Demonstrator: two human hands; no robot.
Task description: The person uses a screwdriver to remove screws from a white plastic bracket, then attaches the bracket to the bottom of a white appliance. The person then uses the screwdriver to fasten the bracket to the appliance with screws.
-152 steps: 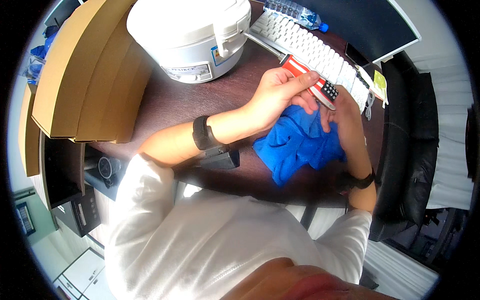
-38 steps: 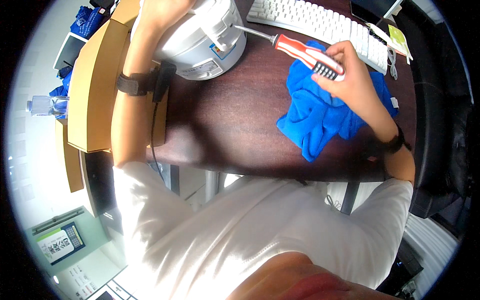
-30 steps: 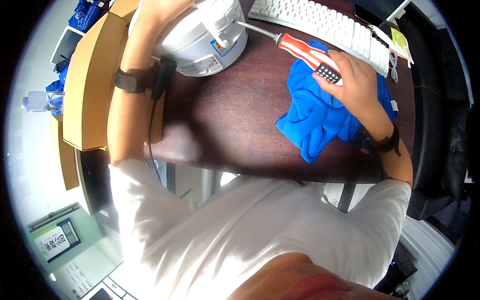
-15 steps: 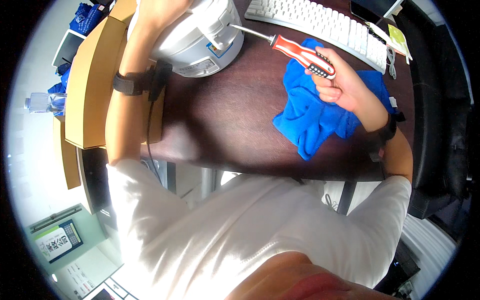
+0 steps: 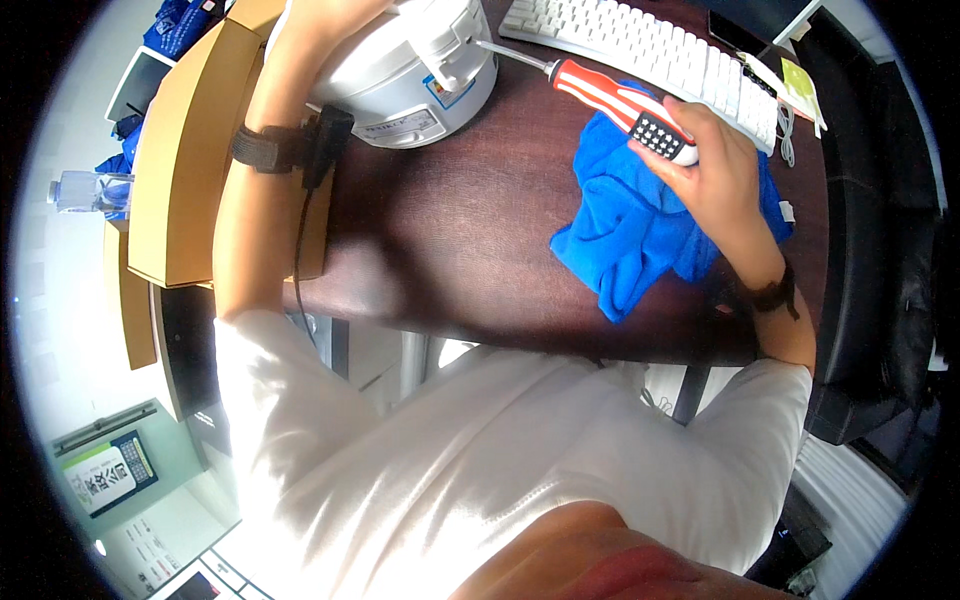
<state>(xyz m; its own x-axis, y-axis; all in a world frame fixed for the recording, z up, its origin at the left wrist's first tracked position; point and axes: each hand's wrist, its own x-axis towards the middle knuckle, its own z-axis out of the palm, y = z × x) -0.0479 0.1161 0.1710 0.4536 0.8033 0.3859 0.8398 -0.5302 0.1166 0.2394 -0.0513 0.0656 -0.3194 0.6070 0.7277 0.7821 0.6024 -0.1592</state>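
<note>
My right hand (image 5: pixel 722 165) is closed around the butt of a screwdriver (image 5: pixel 610 95). Its handle has red and white stripes and a dark end with white stars. The metal shaft points left, and its tip meets the side of a white, rounded appliance like a rice cooker (image 5: pixel 410 90), beside a projecting white part. I cannot tell whether the tip sits in a screw. My left hand (image 5: pixel 338 14) lies over the appliance's upper left, its fingers cut off by the picture's top edge. A crumpled blue cloth (image 5: pixel 630 220) lies on the table under my right hand.
A white keyboard (image 5: pixel 650 55) lies behind the screwdriver. Cardboard boxes (image 5: pixel 185 170) stand left of the appliance, and a clear bottle (image 5: pixel 90 190) is beyond them. A dark cable (image 5: pixel 300 240) hangs from the band on my left wrist. The dark table's (image 5: pixel 440 230) front edge is near my body.
My right hand has turned about the screwdriver's handle and shifted slightly right. The handle has rolled, showing more of its starred end. The tip stays at the appliance.
</note>
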